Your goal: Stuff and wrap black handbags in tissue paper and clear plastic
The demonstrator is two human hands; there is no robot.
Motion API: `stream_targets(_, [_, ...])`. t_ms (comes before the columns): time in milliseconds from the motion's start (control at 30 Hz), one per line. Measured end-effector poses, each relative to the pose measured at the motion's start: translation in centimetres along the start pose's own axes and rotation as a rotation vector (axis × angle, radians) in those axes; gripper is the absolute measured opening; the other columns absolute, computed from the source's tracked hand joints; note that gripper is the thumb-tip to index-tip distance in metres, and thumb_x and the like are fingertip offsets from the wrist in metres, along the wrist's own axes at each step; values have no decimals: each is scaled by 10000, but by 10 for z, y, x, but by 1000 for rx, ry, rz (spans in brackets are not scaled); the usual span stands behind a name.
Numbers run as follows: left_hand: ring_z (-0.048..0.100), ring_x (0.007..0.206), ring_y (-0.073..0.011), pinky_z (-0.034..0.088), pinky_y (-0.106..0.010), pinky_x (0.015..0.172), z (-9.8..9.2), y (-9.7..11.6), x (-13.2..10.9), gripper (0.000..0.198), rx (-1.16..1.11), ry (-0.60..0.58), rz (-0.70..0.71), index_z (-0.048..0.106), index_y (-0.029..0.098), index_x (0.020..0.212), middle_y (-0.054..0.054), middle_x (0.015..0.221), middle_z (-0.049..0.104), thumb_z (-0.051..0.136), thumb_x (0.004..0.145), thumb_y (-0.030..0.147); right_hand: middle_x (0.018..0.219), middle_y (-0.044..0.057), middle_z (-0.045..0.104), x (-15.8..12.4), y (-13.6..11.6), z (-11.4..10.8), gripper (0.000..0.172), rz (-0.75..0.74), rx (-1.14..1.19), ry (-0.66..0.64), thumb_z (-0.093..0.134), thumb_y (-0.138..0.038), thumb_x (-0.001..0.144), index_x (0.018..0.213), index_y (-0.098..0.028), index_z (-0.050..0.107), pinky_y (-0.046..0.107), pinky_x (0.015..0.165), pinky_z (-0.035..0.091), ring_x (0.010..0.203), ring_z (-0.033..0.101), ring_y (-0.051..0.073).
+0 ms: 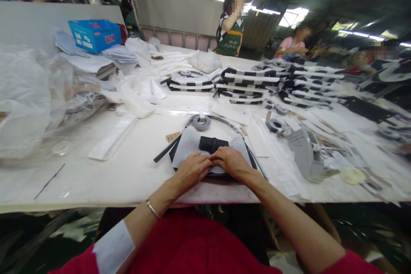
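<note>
A black handbag (pixel 253 160) lies flat on the table before me, with pale sheets of wrapping paper (pixel 186 145) over its face. Across its upper middle sits a black clasp-like piece (pixel 213 144). A rolled grey-wrapped strap (pixel 201 123) rests at the top of the bag, and a dark strap end (pixel 163 152) sticks out to the left. My left hand (pixel 194 168) and my right hand (pixel 231 162) meet at the middle of the bag, just below the black piece. Their fingertips are pinched together; whatever is between them is hidden.
White-wrapped bags (pixel 247 83) are stacked at the back centre and right. A grey tape dispenser (pixel 305 152) stands to the right. Clear plastic (pixel 28 98) and a blue box (pixel 94 35) are on the left. A person (pixel 231 30) stands across the table.
</note>
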State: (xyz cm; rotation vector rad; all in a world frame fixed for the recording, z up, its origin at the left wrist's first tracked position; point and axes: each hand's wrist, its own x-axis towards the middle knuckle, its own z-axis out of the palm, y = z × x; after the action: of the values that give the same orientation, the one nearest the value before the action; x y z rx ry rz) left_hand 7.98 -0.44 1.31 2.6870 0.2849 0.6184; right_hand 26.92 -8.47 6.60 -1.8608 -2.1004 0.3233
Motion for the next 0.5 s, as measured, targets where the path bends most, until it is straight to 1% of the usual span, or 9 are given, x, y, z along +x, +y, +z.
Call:
stream_targets(133, [644, 1021, -179, 435, -414, 1063, 3, 2, 2, 200, 54, -16, -17, 623, 225, 1088, -40, 1084, 689, 534, 927, 146, 906, 20, 707, 1, -2, -1, 178, 10, -50, -22, 674, -200, 871, 1003, -283, 760, 276, 753, 486, 860, 649, 181])
stream_targets(267, [635, 1016, -204, 461, -432, 1005, 1, 7, 2, 201, 99, -29, 12, 637, 206, 1059, -64, 1077, 681, 488, 946, 134, 863, 21, 694, 7, -6, -10, 146, -53, -199, -117, 646, -203, 889, 930, -280, 763, 252, 666, 443, 827, 636, 177])
stream_targets(333, [636, 977, -206, 475, -421, 972, -1, 9, 2, 192, 107, -30, 9, 647, 191, 1015, -70, 1030, 682, 480, 945, 127, 855, 27, 688, 10, -7, -15, 148, -87, -255, -159, 625, -188, 898, 897, -262, 753, 249, 632, 419, 817, 625, 180])
stream_targets(400, [640, 928, -194, 480, -401, 960, -2, 9, 3, 187, 100, -28, 7, 654, 191, 979, -58, 974, 682, 481, 945, 128, 855, 30, 688, 12, -9, -19, 161, -105, -271, -186, 605, -167, 902, 860, -247, 738, 249, 629, 413, 821, 618, 180])
stream_targets(500, [644, 915, -179, 472, -390, 981, -1, 8, 3, 202, 86, -16, 4, 661, 204, 1000, -42, 966, 687, 483, 944, 125, 883, 49, 693, 14, -15, -17, 158, -82, -279, -203, 584, -146, 900, 853, -225, 713, 258, 662, 435, 849, 616, 191])
